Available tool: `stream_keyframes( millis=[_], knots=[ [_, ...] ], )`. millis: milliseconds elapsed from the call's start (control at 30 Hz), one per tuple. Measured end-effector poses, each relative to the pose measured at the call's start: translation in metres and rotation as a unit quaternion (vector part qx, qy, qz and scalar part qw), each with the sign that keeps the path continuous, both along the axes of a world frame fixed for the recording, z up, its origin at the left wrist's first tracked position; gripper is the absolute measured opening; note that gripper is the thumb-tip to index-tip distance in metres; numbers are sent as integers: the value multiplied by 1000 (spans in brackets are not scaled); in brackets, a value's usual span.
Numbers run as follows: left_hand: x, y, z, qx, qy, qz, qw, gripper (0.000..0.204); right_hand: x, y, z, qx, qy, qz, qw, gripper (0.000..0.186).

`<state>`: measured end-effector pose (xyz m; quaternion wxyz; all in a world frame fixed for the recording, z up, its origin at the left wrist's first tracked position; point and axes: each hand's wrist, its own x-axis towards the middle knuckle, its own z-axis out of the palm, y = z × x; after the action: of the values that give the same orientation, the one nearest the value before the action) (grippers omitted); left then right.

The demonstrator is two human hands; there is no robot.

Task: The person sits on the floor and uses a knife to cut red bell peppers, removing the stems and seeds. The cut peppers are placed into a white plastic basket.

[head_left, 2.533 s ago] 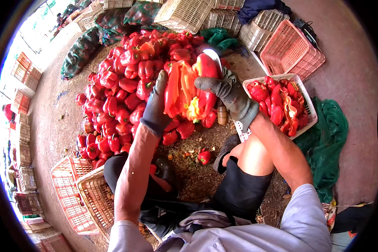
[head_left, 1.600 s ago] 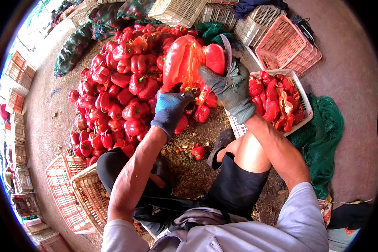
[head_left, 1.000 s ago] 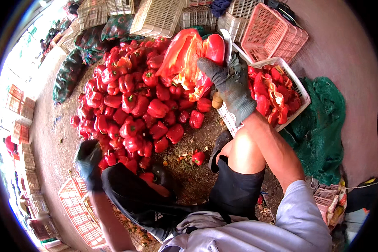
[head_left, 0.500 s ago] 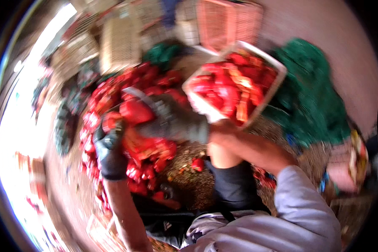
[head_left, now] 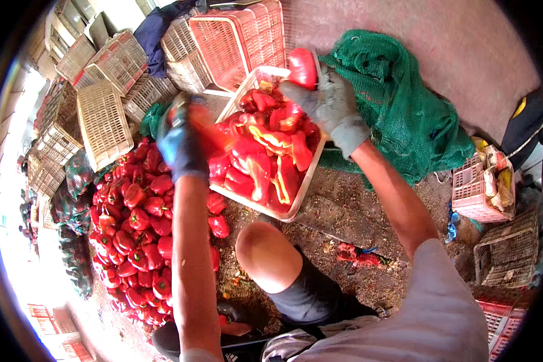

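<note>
My right hand (head_left: pixel 335 105), in a grey glove, is closed on a red bell pepper (head_left: pixel 302 67) above the far right rim of a pale plastic crate (head_left: pixel 304 196). Cut red pepper pieces (head_left: pixel 259 169) fill that crate, some with pale orange insides turned up. At the crate's left side is my left hand (head_left: pixel 186 136) in a dark blue-grey glove, smeared by motion. A blurred red pepper piece (head_left: pixel 216 136) lies against its fingers; whether they grip it is unclear. Below the left hand spreads a heap of whole red bell peppers (head_left: pixel 139 223). No knife shows now.
Stacked crates (head_left: pixel 105 123) stand at the far left, and a red crate (head_left: pixel 223 51) behind the filled one. Green netting (head_left: pixel 398 114) lies to the right. Pepper scraps (head_left: pixel 362 254) litter the floor near my knee (head_left: pixel 268 256). Another crate (head_left: pixel 479 187) sits at the right.
My hands have moved apart from over the pepper heap, the right one up and right past the crate with a pepper. The view has turned, and the knife blade seen before is out of sight.
</note>
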<state>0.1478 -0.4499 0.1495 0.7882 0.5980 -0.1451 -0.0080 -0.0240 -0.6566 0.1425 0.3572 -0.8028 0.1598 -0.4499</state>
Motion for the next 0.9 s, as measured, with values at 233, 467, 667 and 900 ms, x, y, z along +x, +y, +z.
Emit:
stream_keyframes(
  millis=[233,467,667,900],
  knots=[
    [29,-128,-126,311,-195,-244,898,42,46,-84,-74,-186,315,-79,927,86],
    [42,91,-109,174,29,-93,980,33,101,-80,-124,-176,398,-112,893,59],
    [56,308,-149,235,145,156,948,31,87,-137,-103,-133,370,-107,913,77],
    [18,378,-216,222,170,259,924,31,85,-53,-116,-222,410,17,884,92]
  ],
)
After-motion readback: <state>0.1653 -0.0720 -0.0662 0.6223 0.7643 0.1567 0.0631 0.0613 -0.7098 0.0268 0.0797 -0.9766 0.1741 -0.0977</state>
